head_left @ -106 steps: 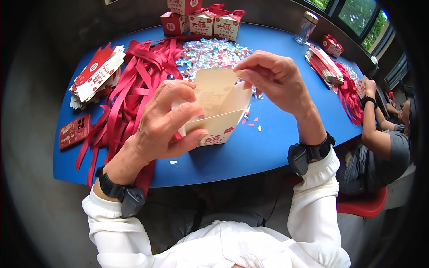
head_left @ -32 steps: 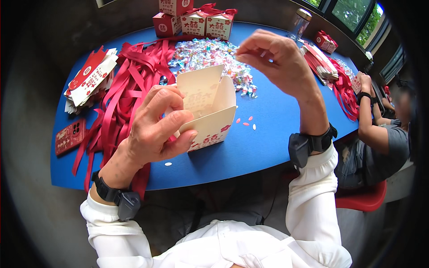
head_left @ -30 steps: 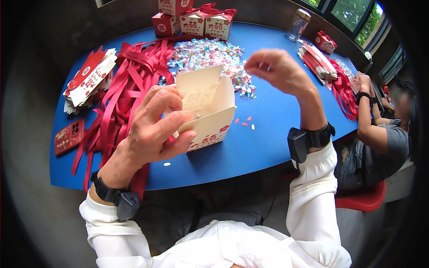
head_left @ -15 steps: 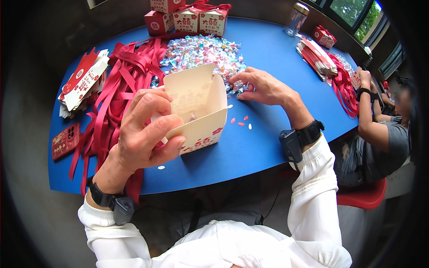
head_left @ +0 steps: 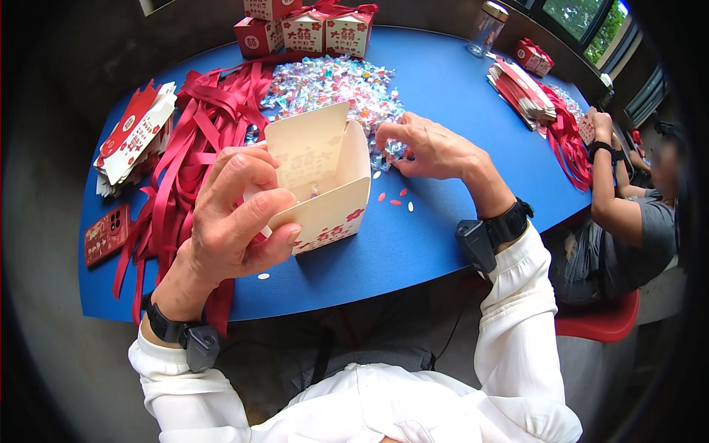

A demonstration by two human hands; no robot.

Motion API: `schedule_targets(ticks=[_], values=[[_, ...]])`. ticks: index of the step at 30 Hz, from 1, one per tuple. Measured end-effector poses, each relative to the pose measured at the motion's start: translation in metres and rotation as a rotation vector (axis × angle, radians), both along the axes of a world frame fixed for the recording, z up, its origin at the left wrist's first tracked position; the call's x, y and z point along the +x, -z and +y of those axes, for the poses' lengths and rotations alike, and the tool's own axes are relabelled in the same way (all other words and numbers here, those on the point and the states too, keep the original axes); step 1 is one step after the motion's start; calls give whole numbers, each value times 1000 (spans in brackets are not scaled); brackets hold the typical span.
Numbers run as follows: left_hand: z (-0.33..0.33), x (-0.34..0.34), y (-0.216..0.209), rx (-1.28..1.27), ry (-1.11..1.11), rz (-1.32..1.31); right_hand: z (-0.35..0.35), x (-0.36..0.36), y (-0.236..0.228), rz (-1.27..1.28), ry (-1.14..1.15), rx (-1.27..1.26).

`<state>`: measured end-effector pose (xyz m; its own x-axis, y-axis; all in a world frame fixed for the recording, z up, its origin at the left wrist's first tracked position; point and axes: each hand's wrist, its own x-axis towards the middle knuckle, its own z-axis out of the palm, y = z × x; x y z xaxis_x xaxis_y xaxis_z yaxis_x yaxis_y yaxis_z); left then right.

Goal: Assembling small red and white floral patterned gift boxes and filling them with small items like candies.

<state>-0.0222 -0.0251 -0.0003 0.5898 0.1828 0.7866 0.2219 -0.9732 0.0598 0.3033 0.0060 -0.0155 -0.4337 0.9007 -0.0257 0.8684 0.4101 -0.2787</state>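
My left hand (head_left: 240, 207) is closed on the left edge of a small cream gift box (head_left: 329, 221) with red print. The box stands on the table with its flaps up, and a wrapped candy shows dimly inside. My right hand (head_left: 436, 150) is at the near right edge of a heap of shiny wrapped candies (head_left: 325, 81), just beyond the box. Its thumb and forefinger are curved and apart, with candies between and around their tips. The other fingertips are partly hidden.
On the blue table (head_left: 436, 81) lie red ribbons (head_left: 196, 140), flat folded boxes (head_left: 136, 136) and a phone (head_left: 108, 235). Finished boxes (head_left: 304, 31) stand at the back, near a lidded jar (head_left: 487, 29). Another person (head_left: 628, 199) works at the right.
My right hand has shifted slightly left and down at the candy heap, its fingers more bent among the candies. My left hand keeps its hold on the box.
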Motion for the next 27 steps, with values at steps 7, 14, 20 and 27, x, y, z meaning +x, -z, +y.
schedule_targets(ticks=[7,14,20,27], values=[[0,0,0,3,12,-3,-6,-2,-6,40,2,-37],[1,0,0,5,12,1,2,3,-9,88,1,-162],[1,0,-2,7,12,-2,5,9,4,139,-87,-20],[1,0,-2,6,5,2,2,9,-10,209,-224,-173]])
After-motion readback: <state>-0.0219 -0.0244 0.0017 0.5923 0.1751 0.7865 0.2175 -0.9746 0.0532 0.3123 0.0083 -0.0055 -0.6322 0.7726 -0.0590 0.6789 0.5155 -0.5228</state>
